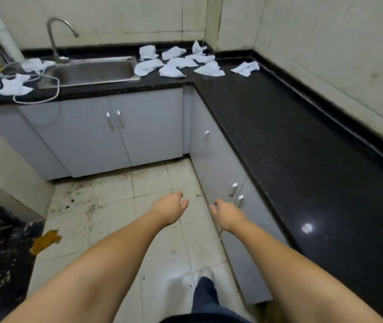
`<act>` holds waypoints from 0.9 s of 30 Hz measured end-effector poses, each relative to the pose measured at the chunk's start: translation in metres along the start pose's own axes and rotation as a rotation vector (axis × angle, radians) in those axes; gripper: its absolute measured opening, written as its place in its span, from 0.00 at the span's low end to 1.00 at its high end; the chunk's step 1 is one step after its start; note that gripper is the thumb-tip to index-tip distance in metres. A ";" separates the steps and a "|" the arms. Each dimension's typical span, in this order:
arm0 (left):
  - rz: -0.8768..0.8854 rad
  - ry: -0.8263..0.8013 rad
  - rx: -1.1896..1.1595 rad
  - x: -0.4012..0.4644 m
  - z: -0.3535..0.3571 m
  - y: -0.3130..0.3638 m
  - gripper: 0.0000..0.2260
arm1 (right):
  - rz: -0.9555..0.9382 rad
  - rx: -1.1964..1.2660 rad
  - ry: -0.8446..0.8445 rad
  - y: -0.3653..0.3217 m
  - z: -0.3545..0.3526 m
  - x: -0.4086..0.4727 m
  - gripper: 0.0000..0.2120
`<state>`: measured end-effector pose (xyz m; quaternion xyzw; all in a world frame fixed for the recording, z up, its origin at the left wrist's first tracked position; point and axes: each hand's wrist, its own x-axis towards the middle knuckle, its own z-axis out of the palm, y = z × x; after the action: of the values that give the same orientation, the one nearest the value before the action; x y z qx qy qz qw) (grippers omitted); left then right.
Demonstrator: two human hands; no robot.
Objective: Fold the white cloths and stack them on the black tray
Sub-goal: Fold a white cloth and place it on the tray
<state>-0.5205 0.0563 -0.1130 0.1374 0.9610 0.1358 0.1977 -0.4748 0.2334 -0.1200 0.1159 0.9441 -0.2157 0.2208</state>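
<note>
Both arms reach forward over the tiled floor [158,183], and neither hand carries anything. The left hand [170,206] hangs with its fingers loosely curled, its grip slack and apart. The right hand [226,212] is the same, fingers relaxed and spread a little, just beside the handles [236,193] of the grey cabinet [216,164] on its outer side. The two hands are near each other, thumbs turned inward.

The white cloths are all well ahead of the hands, up on the black counter [302,141]. A crumpled bunch of cloths [176,62] lies far beyond the grip, in the corner where the counter bends, and one cloth [245,68] sits apart from the bunch, ahead and to the right of the right hand. More cloths [4,86] lie far ahead and to the left of the left hand, on the other side of the steel sink [92,71], tangled with a white cable [46,99]. A curved tap [56,36] stands behind the sink.

Below the hands, a dark trouser leg [205,297] and a pale shoe [205,273] rest on the floor. A brown scrap [44,241] lies to the left of the left arm.
</note>
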 end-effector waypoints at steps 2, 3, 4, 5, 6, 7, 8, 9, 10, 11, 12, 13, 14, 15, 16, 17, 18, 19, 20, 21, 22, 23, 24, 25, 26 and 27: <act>-0.021 0.030 -0.024 0.044 -0.022 0.009 0.19 | -0.022 -0.026 0.020 -0.005 -0.034 0.041 0.21; -0.024 0.046 -0.037 0.064 -0.032 0.013 0.18 | -0.034 -0.029 0.036 -0.008 -0.051 0.060 0.21; -0.024 0.062 -0.052 0.084 -0.043 0.017 0.18 | -0.047 -0.027 0.046 -0.012 -0.067 0.079 0.20; -0.024 0.076 -0.070 0.102 -0.053 0.020 0.19 | -0.060 -0.028 0.056 -0.015 -0.082 0.097 0.20; -0.022 0.082 -0.092 0.120 -0.062 0.021 0.19 | -0.072 -0.035 0.062 -0.018 -0.094 0.113 0.20; -0.021 0.086 -0.113 0.137 -0.071 0.022 0.19 | -0.079 -0.043 0.067 -0.021 -0.105 0.129 0.20; -0.024 0.088 -0.123 0.153 -0.080 0.021 0.20 | -0.086 -0.042 0.072 -0.026 -0.116 0.145 0.20; -0.022 0.090 -0.120 0.170 -0.088 0.019 0.20 | -0.093 -0.038 0.076 -0.030 -0.126 0.160 0.20; -0.018 0.090 -0.110 0.187 -0.097 0.016 0.20 | -0.098 -0.036 0.082 -0.034 -0.134 0.177 0.21; -0.009 0.095 -0.097 0.206 -0.105 0.012 0.20 | -0.100 -0.040 0.089 -0.039 -0.141 0.195 0.20; -0.001 0.101 -0.082 0.224 -0.113 0.008 0.19 | -0.099 -0.042 0.093 -0.044 -0.147 0.213 0.20; 0.007 0.106 -0.065 0.244 -0.122 0.004 0.19 | -0.092 -0.038 0.096 -0.049 -0.153 0.232 0.20; 0.013 0.107 -0.048 0.264 -0.130 -0.001 0.19 | -0.084 -0.033 0.103 -0.055 -0.159 0.252 0.19; 0.020 0.105 -0.034 0.287 -0.140 -0.005 0.19 | -0.076 -0.030 0.114 -0.060 -0.165 0.272 0.19; 0.031 0.097 -0.028 0.309 -0.148 -0.010 0.19 | -0.073 -0.030 0.128 -0.066 -0.172 0.293 0.19; 0.049 0.089 -0.029 0.331 -0.159 -0.015 0.19 | -0.067 -0.028 0.145 -0.072 -0.180 0.313 0.19; 0.072 0.079 -0.030 0.353 -0.169 -0.019 0.19 | -0.057 -0.020 0.165 -0.078 -0.188 0.332 0.18; 0.099 0.070 -0.026 0.375 -0.179 -0.022 0.18 | -0.040 -0.005 0.182 -0.084 -0.196 0.350 0.18; 0.123 0.057 -0.017 0.396 -0.191 -0.025 0.18 | -0.018 0.016 0.194 -0.089 -0.205 0.367 0.18; 0.149 0.047 -0.003 0.416 -0.203 -0.028 0.18 | 0.004 0.038 0.205 -0.095 -0.215 0.383 0.18; 0.176 0.034 0.015 0.437 -0.215 -0.030 0.18 | 0.025 0.057 0.217 -0.100 -0.224 0.398 0.18; 0.204 0.026 0.032 0.458 -0.228 -0.030 0.18 | 0.045 0.071 0.227 -0.104 -0.233 0.412 0.18; 0.225 0.018 0.045 0.478 -0.237 -0.031 0.18 | 0.061 0.081 0.240 -0.107 -0.241 0.426 0.18; 0.245 0.010 0.053 0.497 -0.246 -0.030 0.18 | 0.076 0.091 0.251 -0.109 -0.249 0.438 0.17; 0.262 0.001 0.058 0.516 -0.252 -0.027 0.18 | 0.091 0.104 0.261 -0.110 -0.256 0.451 0.17; 0.278 -0.006 0.066 0.535 -0.257 -0.024 0.18 | 0.107 0.120 0.269 -0.110 -0.263 0.463 0.17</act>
<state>-1.1056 0.1509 -0.0760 0.2762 0.9361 0.1296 0.1753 -1.0116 0.3147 -0.0839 0.2068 0.9431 -0.2420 0.0963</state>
